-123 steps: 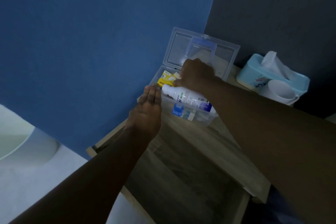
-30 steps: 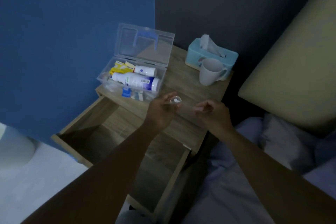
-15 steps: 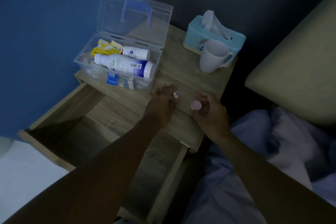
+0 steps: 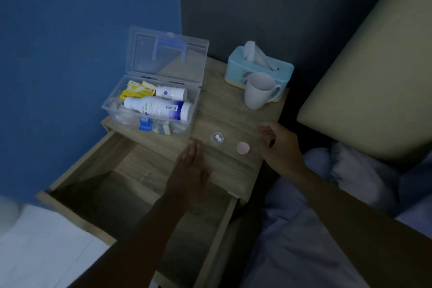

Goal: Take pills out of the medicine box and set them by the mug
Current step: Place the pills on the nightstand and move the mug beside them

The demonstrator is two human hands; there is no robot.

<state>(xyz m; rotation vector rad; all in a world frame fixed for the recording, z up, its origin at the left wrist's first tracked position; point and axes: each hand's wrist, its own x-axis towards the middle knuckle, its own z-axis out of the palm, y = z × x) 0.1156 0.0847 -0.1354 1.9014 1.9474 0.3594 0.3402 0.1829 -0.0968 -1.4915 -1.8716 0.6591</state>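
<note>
A small clear pill cup [image 4: 217,138] with two white pills in it stands on the wooden nightstand [image 4: 236,119], and its pink lid [image 4: 243,148] lies just to the right. The white mug [image 4: 258,90] stands farther back, near the right edge. The clear medicine box [image 4: 149,103] is open at the back left, holding white bottles and yellow packets. My left hand [image 4: 190,166] hovers flat and open just below-left of the cup. My right hand [image 4: 279,145] is open to the right of the lid, holding nothing.
A teal tissue box [image 4: 258,65] stands behind the mug. The nightstand's drawer [image 4: 131,184] is pulled out below my left arm. Bedding [image 4: 327,194] and a beige headboard [image 4: 374,77] lie to the right; blue wall at left.
My left hand has set the pill cup down and drawn back from it. My right hand has put the pink lid on the nightstand and moved off to the right.
</note>
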